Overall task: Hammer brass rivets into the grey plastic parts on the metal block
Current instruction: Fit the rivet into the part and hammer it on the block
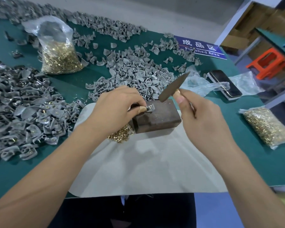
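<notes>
A dark rusty metal block (160, 116) sits on a pale cloth (146, 162) in front of me. My left hand (115, 109) pinches a small grey plastic part (150, 108) and holds it on the block's top left corner. My right hand (202, 117) grips the handle of a small hammer (173, 88), whose dark head is raised above the block's far edge. Loose brass rivets (120, 134) lie in a small heap on the cloth by the block's near left corner, partly hidden under my left wrist.
Grey plastic parts lie in a heap behind the block (135, 73) and in a larger pile at left (23, 116). Bags of brass rivets stand at back left (59, 53) and right (266, 127). A phone (224, 84) and crumpled plastic (204, 84) lie at right.
</notes>
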`<state>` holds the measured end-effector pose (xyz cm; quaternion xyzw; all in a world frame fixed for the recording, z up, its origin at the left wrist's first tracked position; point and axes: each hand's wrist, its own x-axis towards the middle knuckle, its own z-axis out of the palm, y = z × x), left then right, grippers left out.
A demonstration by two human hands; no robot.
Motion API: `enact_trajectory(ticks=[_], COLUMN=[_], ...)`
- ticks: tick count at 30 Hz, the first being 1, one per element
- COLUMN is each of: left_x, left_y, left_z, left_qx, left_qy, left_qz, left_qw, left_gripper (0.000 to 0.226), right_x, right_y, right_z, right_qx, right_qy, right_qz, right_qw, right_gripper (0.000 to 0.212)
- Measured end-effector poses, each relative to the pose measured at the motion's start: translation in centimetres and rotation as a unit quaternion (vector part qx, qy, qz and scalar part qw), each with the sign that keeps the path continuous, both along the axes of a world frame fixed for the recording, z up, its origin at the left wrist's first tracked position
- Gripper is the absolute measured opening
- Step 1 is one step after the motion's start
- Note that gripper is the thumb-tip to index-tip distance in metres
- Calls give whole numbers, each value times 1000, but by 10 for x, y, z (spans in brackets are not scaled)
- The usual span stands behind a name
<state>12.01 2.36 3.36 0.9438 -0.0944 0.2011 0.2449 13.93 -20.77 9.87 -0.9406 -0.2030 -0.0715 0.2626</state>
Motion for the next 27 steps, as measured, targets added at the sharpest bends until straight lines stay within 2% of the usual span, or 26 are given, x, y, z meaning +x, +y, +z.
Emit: enact_trajectory(ticks=[2,4,7,9,11,13,15,17,19,23,27], left_x=[0,0,-1,-1,-1,-1,-1,-1,0,-1,-1], left_y=[1,1,0,0,1,1,0,0,0,0,1], left_z=[0,1,2,3,4,4,4,4,4,4,5], left_qx=[-6,-8,-8,-4,-1,2,4,7,8,13,12], left_qy=[4,10,13,14,10,10,12,14,10,16,21], left_qz=[-1,2,3,1,-2,-1,-1,0,1,3,2], left_qw=[1000,1000,1000,1000,1000,1000,1000,1000,1000,1000,1000], left_gripper=[6,7,9,9,8,9,10,10,10,11,12], right_x=[-5,-6,4,6,2,1,5,6,1,-4,1], right_y=[10,13,1,3,11,11,3,3,10,3,0], right_z=[-4,-5,3,3,0,-3,2,5,3,8,8], right_qx=[12,-30,-94,-8,43,-34,-92,-34,11,-120,-59], right_qy=[12,46,-1,-24,5,42,17,-15,0,45,20], right_qz=[13,38,26,10,14,33,35,15,16,27,-30], right_qw=[1000,998,995,1000,999,998,995,999,1000,991,998], right_gripper=[33,34,32,31,32,32,30,30,31,29,28])
